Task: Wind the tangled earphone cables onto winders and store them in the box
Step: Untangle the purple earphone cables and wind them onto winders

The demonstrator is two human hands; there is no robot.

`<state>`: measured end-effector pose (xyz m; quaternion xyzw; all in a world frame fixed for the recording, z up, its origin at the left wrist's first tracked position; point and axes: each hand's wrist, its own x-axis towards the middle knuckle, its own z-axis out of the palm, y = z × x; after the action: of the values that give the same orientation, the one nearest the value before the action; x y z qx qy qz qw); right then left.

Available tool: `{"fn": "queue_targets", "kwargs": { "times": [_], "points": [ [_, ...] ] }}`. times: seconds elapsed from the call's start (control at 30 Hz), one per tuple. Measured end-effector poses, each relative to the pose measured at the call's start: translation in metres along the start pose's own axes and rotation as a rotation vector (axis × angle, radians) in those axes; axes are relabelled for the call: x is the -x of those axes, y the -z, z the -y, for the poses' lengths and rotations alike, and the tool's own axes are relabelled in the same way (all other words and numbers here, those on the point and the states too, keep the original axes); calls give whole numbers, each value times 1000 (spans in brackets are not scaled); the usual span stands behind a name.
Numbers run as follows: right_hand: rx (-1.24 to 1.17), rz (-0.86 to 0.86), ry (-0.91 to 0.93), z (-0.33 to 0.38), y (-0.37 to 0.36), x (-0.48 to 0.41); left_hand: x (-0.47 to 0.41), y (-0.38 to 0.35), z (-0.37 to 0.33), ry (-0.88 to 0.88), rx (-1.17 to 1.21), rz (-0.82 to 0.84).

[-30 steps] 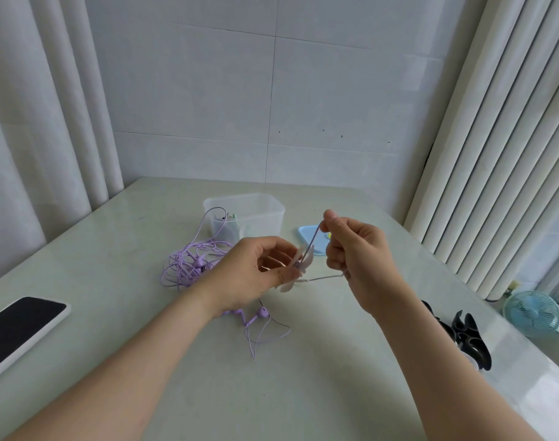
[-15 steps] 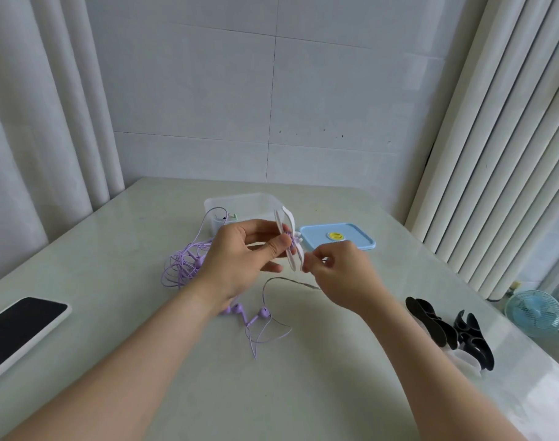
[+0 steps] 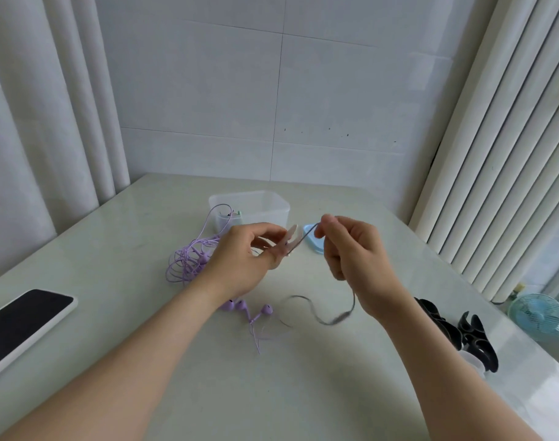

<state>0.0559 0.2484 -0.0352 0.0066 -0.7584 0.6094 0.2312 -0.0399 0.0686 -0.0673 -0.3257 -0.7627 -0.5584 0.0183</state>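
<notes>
My left hand (image 3: pixel 243 261) pinches a pale pink winder (image 3: pixel 290 238) above the table. A purple cable (image 3: pixel 307 238) runs taut from the winder up to my right hand (image 3: pixel 351 249), which pinches it between thumb and fingers. The cable's loose end (image 3: pixel 322 313) hangs blurred below my right hand. Purple earbuds (image 3: pixel 249 308) lie on the table under my left wrist. A tangled purple cable pile (image 3: pixel 189 261) sits left of my left hand. The clear box (image 3: pixel 272 206) stands behind, with its blue lid (image 3: pixel 313 243) partly hidden by my hands.
A phone (image 3: pixel 23 319) with a dark screen lies at the table's left edge. Black winders (image 3: pixel 462 335) sit at the right edge. Curtains hang on both sides, and a small blue fan (image 3: pixel 537 316) stands on the floor at right.
My right hand rose from below the winder and pulled the cable up and to the right. The winder tilted in my left hand, and the loose cable end swings.
</notes>
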Motion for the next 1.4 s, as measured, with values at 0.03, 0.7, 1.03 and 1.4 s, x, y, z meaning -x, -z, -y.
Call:
{"fn": "queue_targets", "kwargs": {
  "times": [0.03,0.7,1.03,1.4],
  "points": [
    [2,-22,14,-1,0,-1,1,0,-1,-2,15,29],
    [557,334,-18,-11,-11,5,-7,-10,-4,158,546,-172],
    [188,89,113,0,-15,5,-3,-10,5,177,393,0],
    [108,-221,45,-3,-4,-1,7,-14,-9,47,221,211]
  ]
}}
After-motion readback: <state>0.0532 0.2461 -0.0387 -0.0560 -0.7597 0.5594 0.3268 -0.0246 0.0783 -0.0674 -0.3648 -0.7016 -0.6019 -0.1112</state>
